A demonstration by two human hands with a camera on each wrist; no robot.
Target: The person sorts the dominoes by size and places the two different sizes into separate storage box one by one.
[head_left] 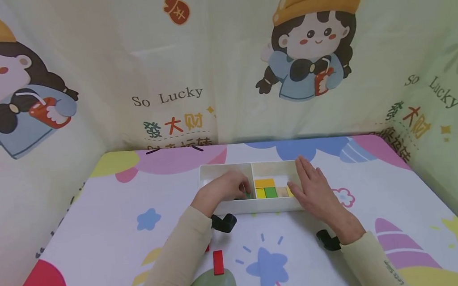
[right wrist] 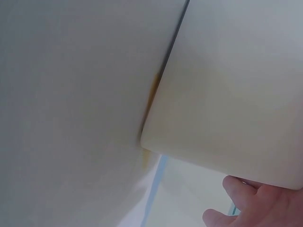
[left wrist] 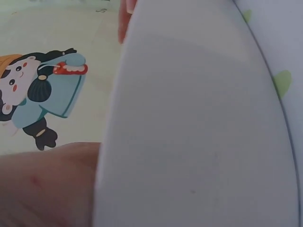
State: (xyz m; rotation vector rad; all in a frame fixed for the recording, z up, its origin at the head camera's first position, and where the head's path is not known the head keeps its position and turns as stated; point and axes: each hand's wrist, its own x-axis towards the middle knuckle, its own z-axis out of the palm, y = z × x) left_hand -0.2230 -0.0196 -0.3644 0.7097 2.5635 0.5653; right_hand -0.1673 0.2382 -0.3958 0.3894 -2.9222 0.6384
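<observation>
A white two-compartment box (head_left: pixel 234 207) stands across the table, its divider near the middle. My left hand (head_left: pixel 230 185) reaches into the left compartment with bent fingers and pinches a small green block (head_left: pixel 248 196), mostly hidden by the fingers. In the right compartment lie an orange block (head_left: pixel 264 183), a yellow block (head_left: pixel 260 193), a green block (head_left: pixel 270 192) and a pale wooden block (head_left: pixel 282 192). Fingers extended, my right hand (head_left: pixel 315 192) rests against the box's right end. Both wrist views mostly show the box's outer wall (left wrist: pixel 189 118), with part of the right hand (right wrist: pixel 265 203) at its edge.
A red block (head_left: pixel 218 263) lies on the patterned table (head_left: pixel 295 263) in front of the box. Another red piece (head_left: pixel 207 248) shows partly beside the left sleeve. Printed cloth (head_left: pixel 227 71) hangs behind the table and along its sides.
</observation>
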